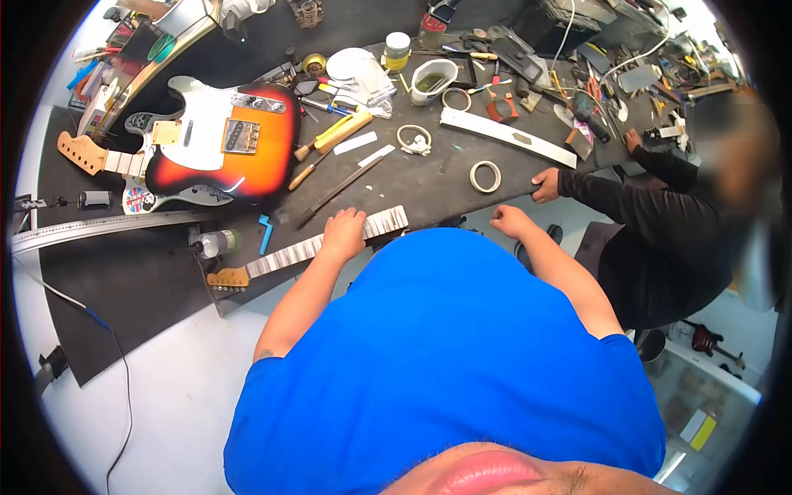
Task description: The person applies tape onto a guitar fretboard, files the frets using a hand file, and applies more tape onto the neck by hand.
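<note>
A guitar neck (289, 257) with pale strips across its fretboard lies along the front edge of the bench, its headstock (228, 279) to the left. My left hand (344, 233) rests over the neck near its right end, fingers bent around it. Off the bench's front edge, my right hand (513, 223) hangs with loosely curled fingers and nothing visible in it. A blue hex-type tool (265, 234) lies just behind the neck. Behind my left hand is a long flat file (338, 191). A roll of masking tape (485, 176) sits beyond my right hand.
A sunburst electric guitar (272, 153) lies at the back left. A long white metal beam (507, 138), a tub of liquid (432, 82) and several tools crowd the back. To the right, a co-worker's hand (545, 186) rests on the bench edge. A small bottle (219, 243) lies left.
</note>
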`<control>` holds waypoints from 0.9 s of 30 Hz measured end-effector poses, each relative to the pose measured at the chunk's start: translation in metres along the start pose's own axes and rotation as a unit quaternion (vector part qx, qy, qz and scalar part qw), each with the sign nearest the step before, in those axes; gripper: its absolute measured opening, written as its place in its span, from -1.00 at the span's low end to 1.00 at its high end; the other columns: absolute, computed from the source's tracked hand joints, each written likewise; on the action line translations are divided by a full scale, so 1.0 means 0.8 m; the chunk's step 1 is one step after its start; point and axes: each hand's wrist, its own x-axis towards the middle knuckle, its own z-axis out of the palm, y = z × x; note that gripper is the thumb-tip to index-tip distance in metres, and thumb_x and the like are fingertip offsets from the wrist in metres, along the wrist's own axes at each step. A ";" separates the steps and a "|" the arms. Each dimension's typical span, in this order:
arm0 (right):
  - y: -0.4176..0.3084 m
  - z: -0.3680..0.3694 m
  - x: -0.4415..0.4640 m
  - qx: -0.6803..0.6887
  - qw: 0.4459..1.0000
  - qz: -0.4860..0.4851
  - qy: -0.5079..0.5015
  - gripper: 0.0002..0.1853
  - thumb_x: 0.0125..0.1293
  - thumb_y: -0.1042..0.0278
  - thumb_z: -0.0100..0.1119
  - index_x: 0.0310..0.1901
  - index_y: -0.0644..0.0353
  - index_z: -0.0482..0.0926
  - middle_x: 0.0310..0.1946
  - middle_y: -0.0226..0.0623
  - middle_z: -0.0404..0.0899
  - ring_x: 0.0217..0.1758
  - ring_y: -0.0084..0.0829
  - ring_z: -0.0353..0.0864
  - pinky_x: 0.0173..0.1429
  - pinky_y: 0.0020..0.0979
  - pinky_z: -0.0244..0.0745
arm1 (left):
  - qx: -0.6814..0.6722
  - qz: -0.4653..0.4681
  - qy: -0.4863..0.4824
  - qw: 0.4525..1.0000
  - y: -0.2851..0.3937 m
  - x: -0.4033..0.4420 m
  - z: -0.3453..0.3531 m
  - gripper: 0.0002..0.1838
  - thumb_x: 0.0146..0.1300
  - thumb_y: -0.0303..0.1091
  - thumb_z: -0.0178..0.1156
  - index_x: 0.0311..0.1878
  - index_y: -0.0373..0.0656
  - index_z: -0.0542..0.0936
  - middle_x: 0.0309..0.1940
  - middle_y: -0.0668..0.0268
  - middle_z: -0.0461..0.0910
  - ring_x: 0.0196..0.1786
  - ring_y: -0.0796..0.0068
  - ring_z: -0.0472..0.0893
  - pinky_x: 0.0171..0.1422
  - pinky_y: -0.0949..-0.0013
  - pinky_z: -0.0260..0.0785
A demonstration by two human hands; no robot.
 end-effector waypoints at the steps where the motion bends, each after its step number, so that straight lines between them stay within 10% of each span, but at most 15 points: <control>1: 0.001 -0.008 -0.001 0.004 1.000 -0.001 -0.006 -0.58 0.36 0.13 0.48 0.10 0.26 0.75 0.03 0.04 0.83 0.17 0.00 0.81 0.28 -0.07 0.67 | -0.006 -0.008 0.020 1.000 -0.001 0.006 0.003 -0.40 0.06 -0.44 0.57 0.24 -0.11 0.67 0.22 0.10 0.66 0.40 -0.01 0.61 0.43 -0.16 0.54; 12: 0.070 -0.042 0.033 -0.045 0.997 -0.061 -0.023 -0.68 0.34 0.20 0.40 -0.03 0.29 0.73 -0.09 0.11 0.82 0.09 0.12 0.81 0.20 0.03 0.67 | -0.024 -0.116 -0.054 0.991 0.034 0.036 -0.037 -0.28 0.08 -0.31 0.67 0.33 -0.13 0.60 0.34 0.07 0.65 0.50 -0.07 0.56 0.49 -0.27 0.49; 20: -0.047 -0.138 0.120 0.001 0.946 -0.226 0.234 -0.82 0.44 0.35 0.27 -0.01 0.20 0.70 -0.20 0.01 0.78 -0.04 0.10 0.80 0.07 0.02 0.67 | -0.035 -0.167 0.063 0.983 0.097 0.029 -0.054 -0.33 0.26 -0.12 0.58 0.39 -0.13 0.65 0.39 0.07 0.59 0.51 -0.05 0.52 0.50 -0.33 0.39; 27: -0.163 -0.209 0.226 -0.148 0.922 -0.309 0.178 -0.70 0.45 0.45 0.16 0.16 0.06 0.70 0.12 -0.06 0.70 0.32 0.01 0.68 0.33 0.06 0.62 | -0.130 -0.126 0.091 0.979 0.129 -0.007 -0.040 -0.51 0.34 -0.19 0.52 0.27 -0.16 0.71 0.21 0.06 0.69 0.34 -0.09 0.63 0.39 -0.14 0.51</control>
